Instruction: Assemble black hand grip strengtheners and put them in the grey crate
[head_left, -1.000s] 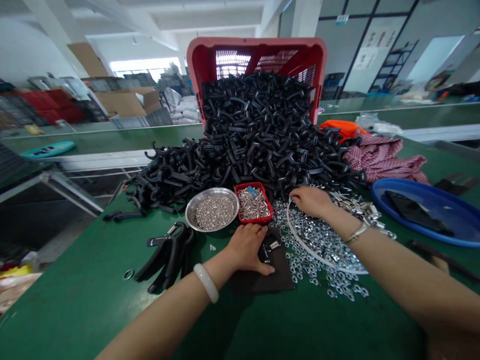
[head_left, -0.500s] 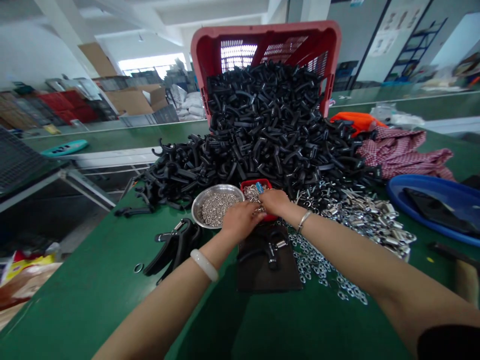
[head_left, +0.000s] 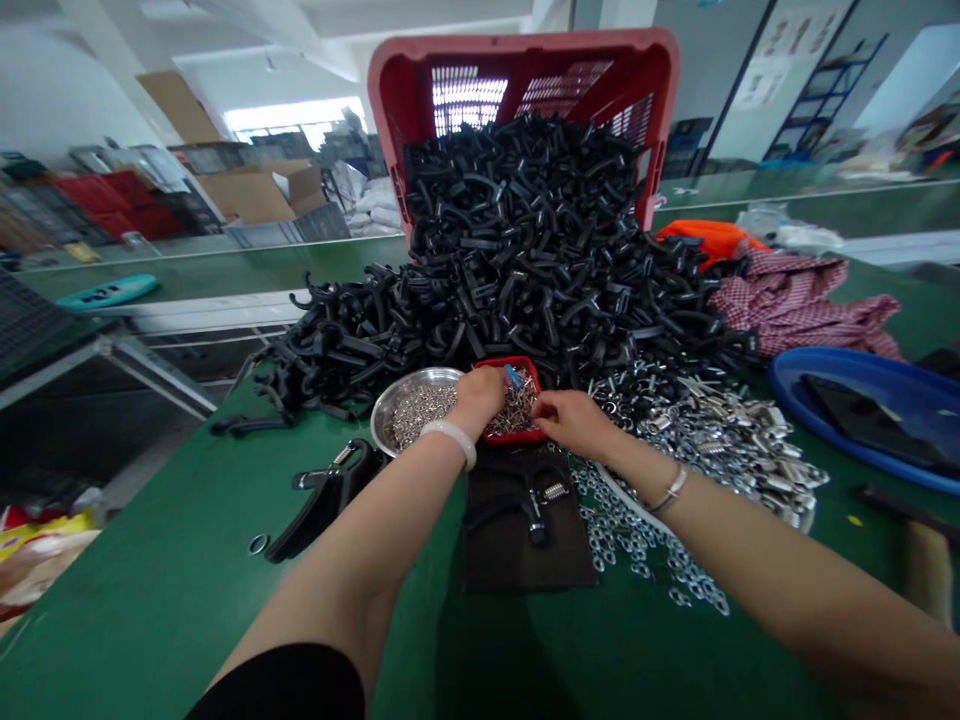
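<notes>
My left hand (head_left: 482, 394) is closed at the left rim of a small red tray (head_left: 516, 437) of metal pins; what its fingers hold is hidden. A blue piece (head_left: 514, 376) lies beside it in the tray. At the tray's right edge my right hand (head_left: 574, 420) has its fingers pinched together, their contents too small to make out. Left of the tray is a round metal bowl (head_left: 382, 408) of small metal parts. Below, a black handle piece with a spring (head_left: 555, 492) rests on a dark square plate (head_left: 529, 565).
Black curved parts (head_left: 525, 250) spill from a tilted red crate (head_left: 525, 45). Metal washers (head_left: 637, 535) and metal pieces (head_left: 757, 450) lie right. A blue tray (head_left: 840, 450) and a hammer (head_left: 926, 560) are farther right. Assembled black grips (head_left: 330, 500) lie left.
My left hand has moved up to the red tray's left side, over the bowl's edge. My right hand has shifted right, to the tray's right edge. The view has shifted slightly.
</notes>
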